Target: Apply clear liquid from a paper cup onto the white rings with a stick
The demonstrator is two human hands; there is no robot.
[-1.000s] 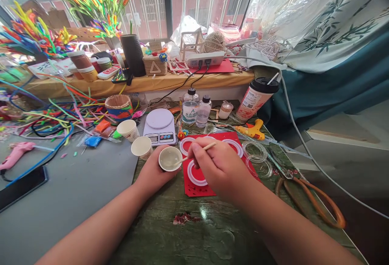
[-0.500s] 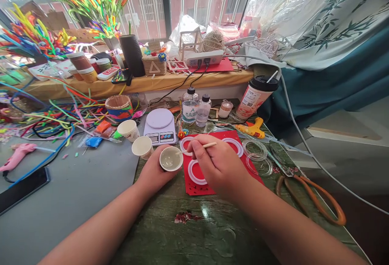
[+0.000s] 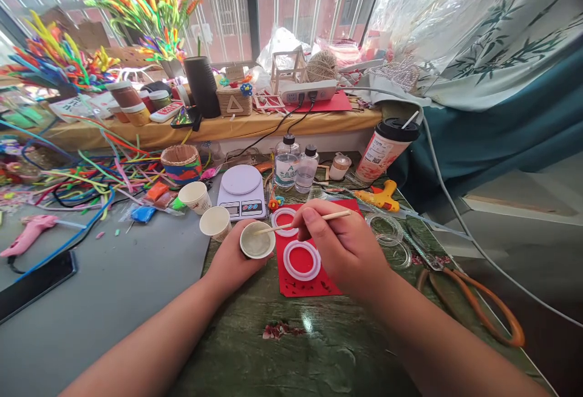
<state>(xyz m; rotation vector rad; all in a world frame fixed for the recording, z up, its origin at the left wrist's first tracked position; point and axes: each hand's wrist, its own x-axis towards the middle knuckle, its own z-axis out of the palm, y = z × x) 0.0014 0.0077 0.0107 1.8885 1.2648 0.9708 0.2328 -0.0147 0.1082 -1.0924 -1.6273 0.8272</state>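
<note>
1. Paper cup [image 3: 257, 240], matt white, frame centre.
2. Thin wooden stick [image 3: 291, 225], pale and smooth.
3. Red paper sheet [image 3: 310, 285], matt.
4. Green tabletop [image 3: 319, 348], glossy, lower centre.

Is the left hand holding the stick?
No, the left hand wraps the small paper cup, while the right hand pinches the wooden stick with its tip inside the cup.

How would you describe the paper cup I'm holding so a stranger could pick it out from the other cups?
Start at the white kitchen scale on the table. Three small paper cups run in a diagonal line from its left side toward the person. The held cup is the nearest, in the left hand, beside the red sheet; it alone has a wooden stick dipping into it.
</note>
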